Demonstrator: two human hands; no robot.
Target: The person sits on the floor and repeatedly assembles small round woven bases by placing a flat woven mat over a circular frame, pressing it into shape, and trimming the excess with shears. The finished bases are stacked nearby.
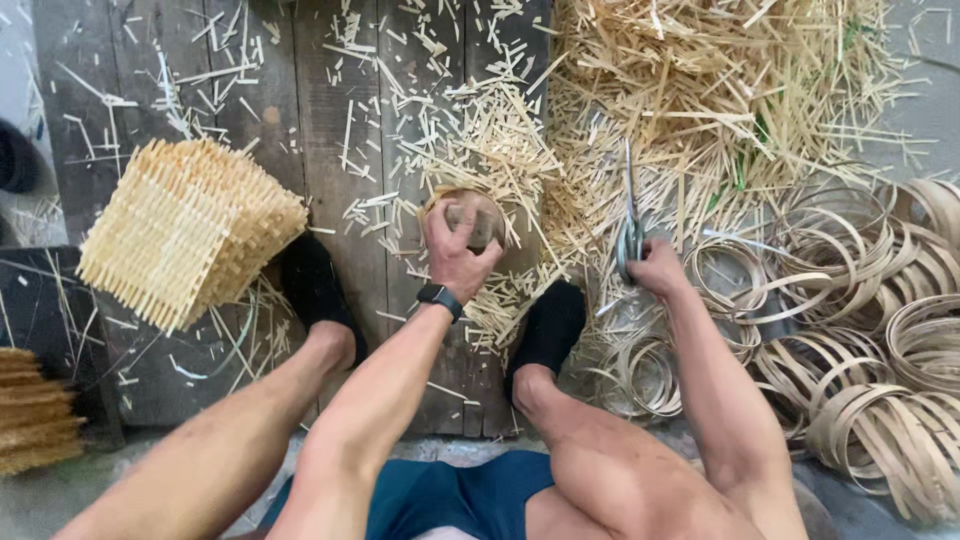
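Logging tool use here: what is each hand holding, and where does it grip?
Left hand grips a small round woven basket by its rim. Right hand holds scissors by the handles, blades pointing away.

We sit in a basket-weaving workshop: bamboo offcuts heaped beyond our hands, coiled strips right of the right hand, woven mats stacked left of the left hand.

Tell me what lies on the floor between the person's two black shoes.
In the head view, pale bamboo offcuts lie on the dark wooden planks between the two black shoes; the left forearm crosses above.
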